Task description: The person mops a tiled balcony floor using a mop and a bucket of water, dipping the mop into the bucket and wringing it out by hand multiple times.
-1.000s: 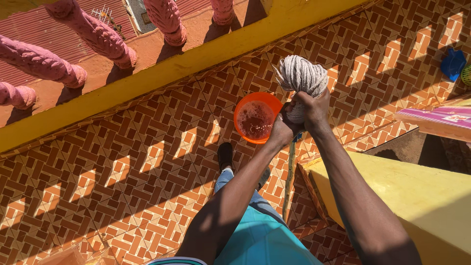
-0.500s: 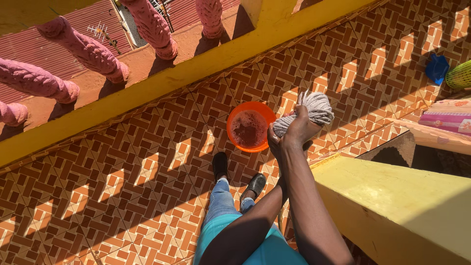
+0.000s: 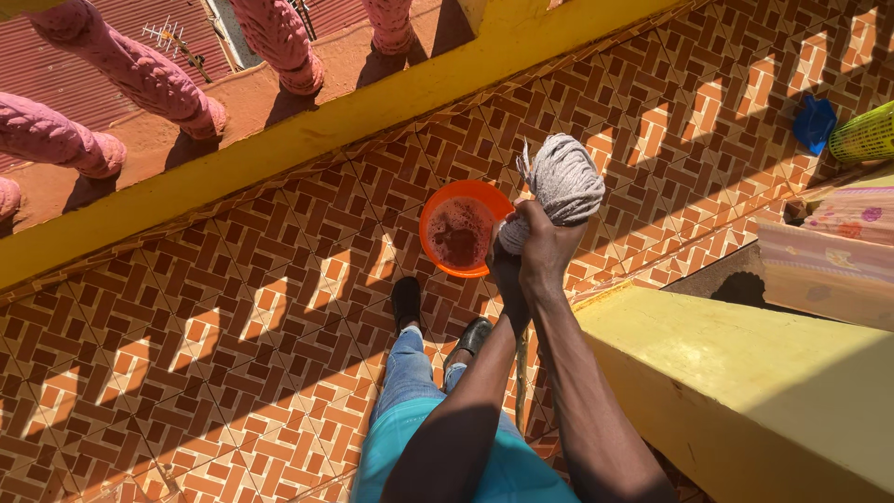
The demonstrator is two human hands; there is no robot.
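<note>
- On a sunlit balcony floor of orange-and-brown patterned tiles (image 3: 233, 279), seen from the head camera, a person stands in jeans and dark shoes (image 3: 406, 302) with both arms stretched forward and down.
- Just beside the shoes, an orange bucket (image 3: 430, 216) of murky reddish water sits on the tiles, directly under and slightly left of the raised hands, so that whatever runs off the strands would fall into or near it.
- Above the bucket's right rim, the grey string mop head (image 3: 566, 182) is bunched into a tight, twisted ball, with a few loose strands sticking up at its left.
- The right hand (image 3: 549, 244) is clenched fully around the neck of the strands just below the ball, fingers wrapped and pressed together with no gap showing.
- The left hand (image 3: 507, 270) sits lower and is largely hidden behind the right; it appears wrapped around the same twisted strands, though its fingers cannot be made out clearly.
- Below the hands, the mop handle (image 3: 521, 368) drops between the arms toward the floor.
- To the right, a yellow ledge (image 3: 745, 373) borders the person; along the top runs a yellow kerb (image 3: 307, 130) with pink balusters (image 3: 140, 70).
- At the far right, a blue object (image 3: 814, 121) and a green basket (image 3: 866, 135) lie well apart from the work.
</note>
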